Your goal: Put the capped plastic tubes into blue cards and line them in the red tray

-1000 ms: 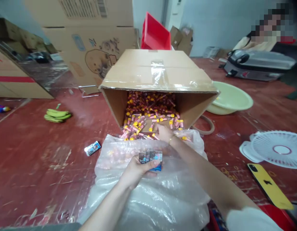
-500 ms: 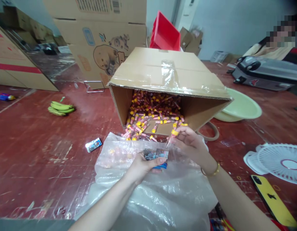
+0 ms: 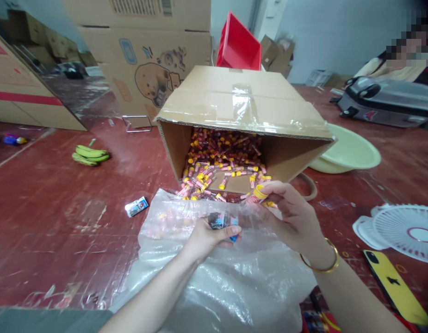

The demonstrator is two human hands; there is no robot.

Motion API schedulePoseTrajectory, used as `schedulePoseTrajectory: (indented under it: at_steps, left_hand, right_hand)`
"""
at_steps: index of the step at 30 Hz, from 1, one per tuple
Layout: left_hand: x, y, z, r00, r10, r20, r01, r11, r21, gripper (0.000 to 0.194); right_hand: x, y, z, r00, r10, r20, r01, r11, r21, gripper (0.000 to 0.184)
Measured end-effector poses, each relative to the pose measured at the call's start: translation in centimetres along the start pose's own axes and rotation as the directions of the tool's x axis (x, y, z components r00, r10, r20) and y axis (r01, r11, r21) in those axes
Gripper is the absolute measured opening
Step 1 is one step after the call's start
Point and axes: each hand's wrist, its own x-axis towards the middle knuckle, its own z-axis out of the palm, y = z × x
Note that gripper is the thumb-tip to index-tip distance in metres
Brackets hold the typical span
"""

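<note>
My left hand (image 3: 214, 233) is closed on a few small dark-and-blue printed packets (image 3: 219, 221), thumb across their front, above a sheet of clear plastic (image 3: 207, 286). To its right, my right hand (image 3: 290, 215) pinches a small clear tube with a yellow cap (image 3: 258, 193) and pink contents. That tube is tilted, its lower end close to the upper edge of the plastic. Behind both hands a cardboard box (image 3: 241, 101) lies on its side, its mouth facing me. Many similar yellow-capped tubes (image 3: 200, 180) fill it and spill out at the front left.
One loose packet (image 3: 136, 206) and green bananas (image 3: 91, 155) lie on the red floor at left. A pale green basin (image 3: 349, 152), white fan grille (image 3: 408, 231) and yellow phone (image 3: 396, 284) are at right. A person (image 3: 404, 60) sits behind a grey suitcase (image 3: 387, 101).
My right hand has shifted a little right with the tube, whose cap now leans further right. My left hand keeps the packets in nearly the same place.
</note>
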Motion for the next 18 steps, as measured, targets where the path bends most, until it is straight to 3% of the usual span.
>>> schedulePoseTrajectory:
  at_steps: [10, 13, 16, 18]
  left_hand:
    - [0.2, 0.2, 0.2, 0.989, 0.148, -0.019, -0.147, 0.988, 0.051, 0.028]
    - [0.1, 0.1, 0.3, 0.988, 0.153, -0.029, -0.151, 0.987, 0.062, 0.028]
    - [-0.2, 0.2, 0.4, 0.996, 0.088, -0.019, -0.088, 0.996, -0.027, 0.029]
    - [-0.4, 0.3, 0.5, 1.0, 0.014, 0.011, -0.013, 0.993, -0.121, 0.033]
  right_hand:
    - [1.1, -0.1, -0.1, 0.994, -0.017, 0.108, 0.039, 0.978, -0.206, 0.021]
    - [1.2, 0.3, 0.2, 0.981, 0.126, 0.149, -0.122, 0.992, -0.036, 0.017]
    - [1.0, 1.2, 0.7, 0.93, 0.302, 0.209, -0.348, 0.908, 0.234, 0.021]
    - [0.7, 1.7, 0.9, 0.909, 0.363, 0.206, -0.413, 0.856, 0.312, 0.024]
